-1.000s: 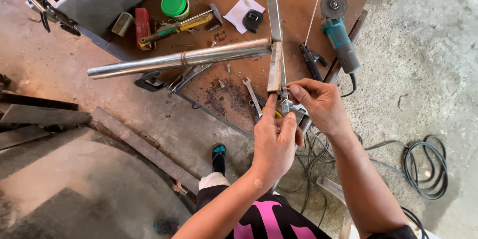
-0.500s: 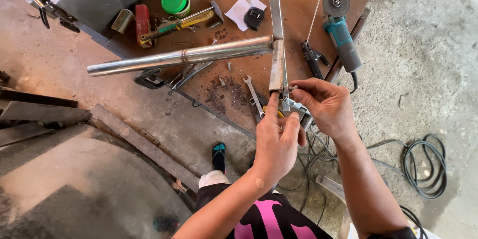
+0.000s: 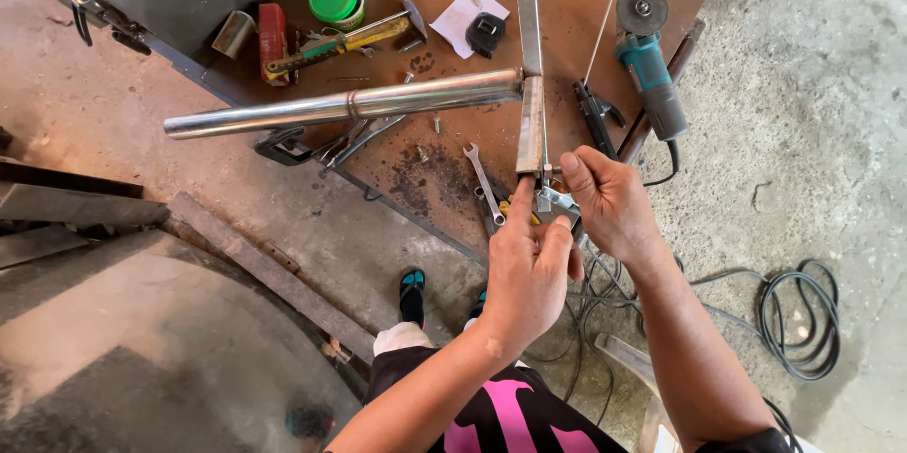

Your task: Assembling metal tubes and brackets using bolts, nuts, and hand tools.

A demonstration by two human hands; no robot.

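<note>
A rusty brown steel table (image 3: 472,141) fills the far middle of the scene, with bare concrete floor around it. Across it a long round steel pipe (image 3: 340,105) is laid, its right end butted against a flat steel bar (image 3: 531,85) that runs from the far edge toward the near edge. A blue angle grinder (image 3: 650,75) is seen lying to the right of the bar, a green-lidded tin (image 3: 333,0) at far left, and a wrench (image 3: 483,174) just left of the bar's near end. The bar looks grey, straight and dull, with a small metal fitting (image 3: 553,198) at its near end. The left hand (image 3: 527,269) is closed around that fitting with the index finger stretched along the bar; the right hand (image 3: 609,203) is curled over it, pinching it from the right. Fingers could be nicked on the bar's cut end if the fitting slipped, and the bar could be knocked off its joint with the pipe.
</note>
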